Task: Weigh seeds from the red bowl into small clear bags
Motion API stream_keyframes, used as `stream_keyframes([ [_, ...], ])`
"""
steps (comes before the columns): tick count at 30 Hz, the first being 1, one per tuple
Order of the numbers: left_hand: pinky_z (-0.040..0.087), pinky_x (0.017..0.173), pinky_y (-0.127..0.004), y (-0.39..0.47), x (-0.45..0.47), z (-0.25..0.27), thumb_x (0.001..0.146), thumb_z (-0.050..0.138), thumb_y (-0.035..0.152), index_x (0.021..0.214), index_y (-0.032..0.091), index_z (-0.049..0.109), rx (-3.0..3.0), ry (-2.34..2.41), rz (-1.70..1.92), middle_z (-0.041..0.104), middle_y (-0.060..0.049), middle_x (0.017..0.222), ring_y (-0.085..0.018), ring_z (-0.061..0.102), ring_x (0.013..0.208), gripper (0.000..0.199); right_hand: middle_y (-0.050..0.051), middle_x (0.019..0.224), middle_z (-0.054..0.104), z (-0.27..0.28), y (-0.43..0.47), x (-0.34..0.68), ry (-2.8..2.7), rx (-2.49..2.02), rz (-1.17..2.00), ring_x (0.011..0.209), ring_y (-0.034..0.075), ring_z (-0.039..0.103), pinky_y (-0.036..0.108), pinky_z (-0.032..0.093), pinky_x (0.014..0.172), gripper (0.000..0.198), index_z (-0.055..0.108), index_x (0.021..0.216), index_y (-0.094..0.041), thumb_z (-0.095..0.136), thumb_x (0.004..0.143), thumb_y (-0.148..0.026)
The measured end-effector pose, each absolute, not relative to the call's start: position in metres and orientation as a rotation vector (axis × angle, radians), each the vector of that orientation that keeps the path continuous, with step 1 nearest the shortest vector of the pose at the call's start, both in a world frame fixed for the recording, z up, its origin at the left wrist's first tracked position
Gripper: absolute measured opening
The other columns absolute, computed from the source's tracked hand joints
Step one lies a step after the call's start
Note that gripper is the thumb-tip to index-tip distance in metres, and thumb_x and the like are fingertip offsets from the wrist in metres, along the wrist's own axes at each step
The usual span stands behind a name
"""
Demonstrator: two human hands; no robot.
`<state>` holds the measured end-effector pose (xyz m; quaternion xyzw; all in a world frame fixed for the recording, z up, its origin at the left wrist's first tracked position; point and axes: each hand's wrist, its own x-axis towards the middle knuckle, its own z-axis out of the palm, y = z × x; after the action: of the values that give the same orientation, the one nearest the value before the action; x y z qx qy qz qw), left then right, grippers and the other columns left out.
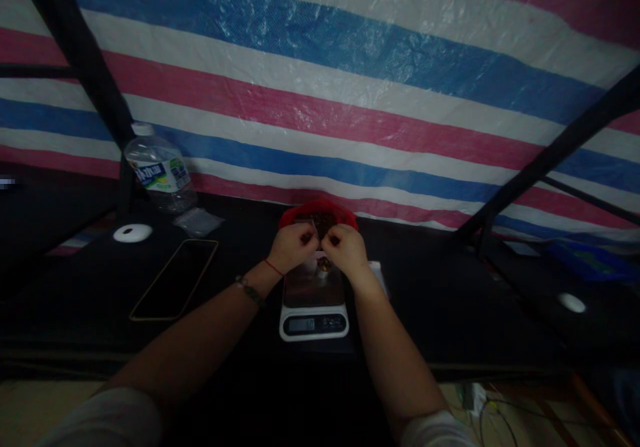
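Above the steel plate of a white digital scale [314,294], both hands pinch the top of a small clear plastic bag [324,262]. Shiny brass-coloured bits, too small to name, show in the bag's lower part. My left hand [294,246], with a red string and a beaded bracelet on its wrist, has thumb and fingers closed at one side of the bag. Closed in the same way, my right hand [349,250] meets it from the other side. Just behind them stands a red basin [320,206] holding many small dark brownish pieces. The scale's display is too dim to read.
A phone [175,280] lies left of the scale, near a white oval object [133,233]. Further back are a clear plastic bottle [163,174] and a flat plastic bag [199,222]. White packets [379,277] lie beside my right wrist. Black frame bars slope on both sides.
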<state>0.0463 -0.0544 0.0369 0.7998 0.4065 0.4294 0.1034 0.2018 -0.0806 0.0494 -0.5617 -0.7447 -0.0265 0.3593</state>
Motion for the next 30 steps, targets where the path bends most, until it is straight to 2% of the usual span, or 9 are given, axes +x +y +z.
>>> stream_keyframes([
  [7, 0.044, 0.064, -0.025, -0.0558, 0.0443, 0.0373, 0.083, 0.048, 0.023, 0.077, 0.017, 0.062, 2.384, 0.973, 1.28, 0.065, -0.003, 0.073, -0.015, 0.06, 0.069, 0.017, 0.001, 0.073, 0.059, 0.0561, -0.0856, 0.2019, -1.953, -1.246, 0.193, 0.069, 0.014, 0.054, 0.025, 0.039, 0.063, 0.016, 0.058, 0.074, -0.019, 0.055, 0.085, -0.03],
  [12, 0.042, 0.061, -0.025, -0.0552, 0.0427, 0.036, 0.085, 0.045, 0.022, 0.075, 0.017, 0.06, 2.415, 0.895, 1.265, 0.062, -0.003, 0.07, -0.014, 0.058, 0.066, 0.019, 0.002, 0.076, 0.059, 0.0572, -0.0859, 0.2035, -2.076, -1.234, 0.182, 0.073, 0.014, 0.055, 0.025, 0.039, 0.067, 0.019, 0.058, 0.075, -0.019, 0.047, 0.09, -0.024],
  [19, 0.036, 0.053, -0.024, -0.0566, 0.0449, 0.0374, 0.079, 0.05, 0.023, 0.062, 0.017, 0.057, 2.386, 1.109, 1.297, 0.057, 0.0, 0.058, -0.012, 0.052, 0.054, 0.02, 0.002, 0.063, 0.055, 0.0541, -0.0842, 0.2007, -2.009, -1.448, -0.068, 0.064, 0.015, 0.051, 0.027, 0.036, 0.062, 0.02, 0.053, 0.059, -0.019, 0.053, 0.079, -0.017],
  [22, 0.036, 0.054, -0.024, -0.0564, 0.0459, 0.0379, 0.078, 0.052, 0.023, 0.062, 0.017, 0.058, 2.366, 1.156, 1.319, 0.058, 0.0, 0.058, -0.012, 0.052, 0.055, 0.018, 0.001, 0.061, 0.052, 0.0544, -0.0854, 0.1987, -1.934, -1.457, -0.091, 0.061, 0.015, 0.049, 0.026, 0.037, 0.061, 0.02, 0.051, 0.058, -0.02, 0.053, 0.077, -0.017],
  [26, 0.036, 0.053, -0.023, -0.0566, 0.0468, 0.0373, 0.081, 0.052, 0.026, 0.065, 0.017, 0.058, 2.319, 1.224, 1.365, 0.06, 0.0, 0.061, -0.012, 0.053, 0.056, 0.02, 0.005, 0.081, 0.058, 0.0547, -0.087, 0.1956, -1.911, -1.289, -0.067, 0.078, 0.017, 0.055, 0.027, 0.044, 0.07, 0.01, 0.058, 0.075, -0.019, 0.05, 0.076, -0.012],
  [30, 0.036, 0.054, -0.024, -0.057, 0.0469, 0.0366, 0.082, 0.05, 0.026, 0.067, 0.017, 0.058, 2.368, 1.236, 1.385, 0.06, -0.001, 0.062, -0.012, 0.053, 0.056, 0.02, 0.009, 0.101, 0.06, 0.0525, -0.086, 0.1947, -1.968, -1.153, 0.007, 0.099, 0.019, 0.056, 0.029, 0.046, 0.086, 0.024, 0.063, 0.097, -0.017, 0.047, 0.08, -0.01],
])
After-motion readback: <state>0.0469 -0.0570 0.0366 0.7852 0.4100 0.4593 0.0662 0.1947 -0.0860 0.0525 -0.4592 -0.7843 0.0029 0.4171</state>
